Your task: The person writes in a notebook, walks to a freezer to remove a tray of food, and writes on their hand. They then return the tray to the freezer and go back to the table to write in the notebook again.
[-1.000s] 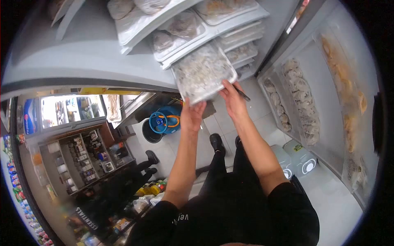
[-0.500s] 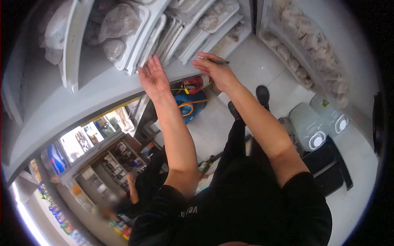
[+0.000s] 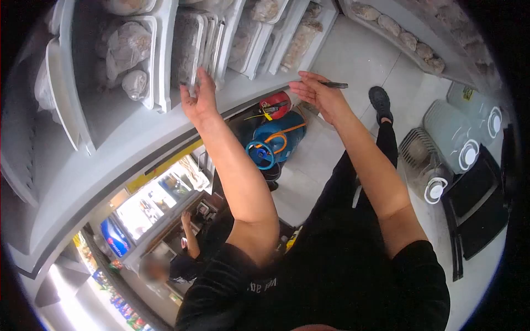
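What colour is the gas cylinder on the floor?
The gas cylinder is blue; it shows best in the head view.

Glossy pale tiled floor (image 3: 359, 52)

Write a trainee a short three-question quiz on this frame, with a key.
1. Multiple choice: where is the dark pen?
A) in the left hand
B) in the right hand
C) on the floor

2. True or false: the left hand is gripping the blue cylinder.

3. Fill in the colour: the hose on the blue cylinder is ____.

Key:
1. B
2. False; it is open, fingers up by the front ends of the trays.
3. Orange
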`<state>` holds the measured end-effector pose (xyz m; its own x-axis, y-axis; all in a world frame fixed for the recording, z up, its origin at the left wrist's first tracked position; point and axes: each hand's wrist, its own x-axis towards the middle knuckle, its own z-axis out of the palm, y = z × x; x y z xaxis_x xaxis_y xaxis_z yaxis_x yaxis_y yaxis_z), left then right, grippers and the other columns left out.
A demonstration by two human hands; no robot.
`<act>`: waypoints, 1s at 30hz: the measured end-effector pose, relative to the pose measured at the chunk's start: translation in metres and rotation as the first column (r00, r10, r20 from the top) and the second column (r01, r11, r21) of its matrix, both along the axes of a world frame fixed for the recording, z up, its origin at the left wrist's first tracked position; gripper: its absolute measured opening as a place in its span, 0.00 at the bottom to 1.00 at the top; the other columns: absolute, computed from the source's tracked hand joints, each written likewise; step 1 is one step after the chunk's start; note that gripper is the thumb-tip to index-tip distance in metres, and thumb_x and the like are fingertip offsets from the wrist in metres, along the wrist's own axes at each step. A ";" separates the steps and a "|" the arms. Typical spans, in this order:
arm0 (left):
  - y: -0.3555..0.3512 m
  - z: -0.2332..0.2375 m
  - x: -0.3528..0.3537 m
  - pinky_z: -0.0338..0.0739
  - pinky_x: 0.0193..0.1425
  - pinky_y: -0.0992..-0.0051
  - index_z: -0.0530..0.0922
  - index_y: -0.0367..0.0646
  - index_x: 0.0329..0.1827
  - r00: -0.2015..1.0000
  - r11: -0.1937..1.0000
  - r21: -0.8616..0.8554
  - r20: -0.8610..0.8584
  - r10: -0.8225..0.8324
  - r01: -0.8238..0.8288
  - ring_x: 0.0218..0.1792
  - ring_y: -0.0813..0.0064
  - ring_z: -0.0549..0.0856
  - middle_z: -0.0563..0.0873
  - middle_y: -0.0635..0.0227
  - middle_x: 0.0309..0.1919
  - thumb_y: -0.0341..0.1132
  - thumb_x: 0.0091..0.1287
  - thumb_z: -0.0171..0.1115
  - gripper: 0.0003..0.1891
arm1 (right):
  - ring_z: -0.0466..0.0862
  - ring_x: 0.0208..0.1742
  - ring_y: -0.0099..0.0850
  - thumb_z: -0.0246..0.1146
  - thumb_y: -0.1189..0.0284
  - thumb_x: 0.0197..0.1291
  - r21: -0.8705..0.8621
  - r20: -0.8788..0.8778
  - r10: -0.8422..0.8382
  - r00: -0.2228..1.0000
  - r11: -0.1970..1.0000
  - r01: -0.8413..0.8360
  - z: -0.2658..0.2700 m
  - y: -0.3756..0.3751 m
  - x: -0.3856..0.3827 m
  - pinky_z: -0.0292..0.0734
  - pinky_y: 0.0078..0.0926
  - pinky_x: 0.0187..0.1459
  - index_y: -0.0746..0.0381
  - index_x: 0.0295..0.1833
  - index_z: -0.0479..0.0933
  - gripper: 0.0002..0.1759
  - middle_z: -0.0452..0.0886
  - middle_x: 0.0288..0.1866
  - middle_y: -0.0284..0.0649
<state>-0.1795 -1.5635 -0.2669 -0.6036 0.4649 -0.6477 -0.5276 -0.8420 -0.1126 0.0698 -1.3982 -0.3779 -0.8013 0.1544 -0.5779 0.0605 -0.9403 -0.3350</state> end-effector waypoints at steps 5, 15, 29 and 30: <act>0.021 0.004 0.004 0.65 0.69 0.50 0.54 0.39 0.70 0.982 0.928 -0.321 -0.078 0.173 -0.189 0.67 0.50 0.64 0.64 0.49 0.66 0.33 0.67 0.58 0.31 | 0.81 0.55 0.32 0.54 0.63 0.69 -0.027 0.085 -0.068 0.994 0.997 0.071 -0.006 -0.004 0.006 0.72 0.27 0.57 0.61 0.63 0.69 0.21 0.81 0.54 0.46; 0.028 0.005 -0.037 0.66 0.67 0.52 0.68 0.34 0.61 0.972 0.831 -0.540 0.094 0.217 -0.133 0.63 0.54 0.70 0.72 0.50 0.59 0.41 0.71 0.50 0.22 | 0.82 0.53 0.33 0.55 0.64 0.68 0.067 0.005 0.063 0.998 0.996 -0.063 0.023 -0.023 -0.041 0.74 0.28 0.57 0.62 0.61 0.70 0.20 0.81 0.52 0.47; 0.047 0.030 -0.010 0.75 0.57 0.57 0.72 0.36 0.51 0.937 0.865 -0.437 0.120 0.328 -0.247 0.48 0.62 0.76 0.76 0.57 0.43 0.45 0.59 0.64 0.25 | 0.79 0.53 0.28 0.61 0.72 0.64 0.149 -0.244 -0.190 0.951 0.962 0.230 0.055 -0.029 -0.166 0.75 0.27 0.53 0.59 0.60 0.72 0.19 0.79 0.54 0.39; 0.036 0.020 -0.019 0.75 0.57 0.57 0.72 0.36 0.51 0.936 0.864 -0.437 0.120 0.331 -0.250 0.48 0.62 0.76 0.76 0.57 0.43 0.45 0.59 0.64 0.25 | 0.79 0.53 0.28 0.61 0.72 0.64 0.148 -0.244 -0.187 0.952 0.962 0.227 0.056 -0.028 -0.166 0.75 0.27 0.53 0.59 0.60 0.72 0.19 0.79 0.54 0.39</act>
<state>-0.1980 -1.5273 -0.2464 -0.5202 -0.0436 -0.8529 -0.2555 -0.9450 0.2042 -0.0961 -1.4257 -0.3221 -0.8470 0.4123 -0.3356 -0.2256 -0.8504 -0.4753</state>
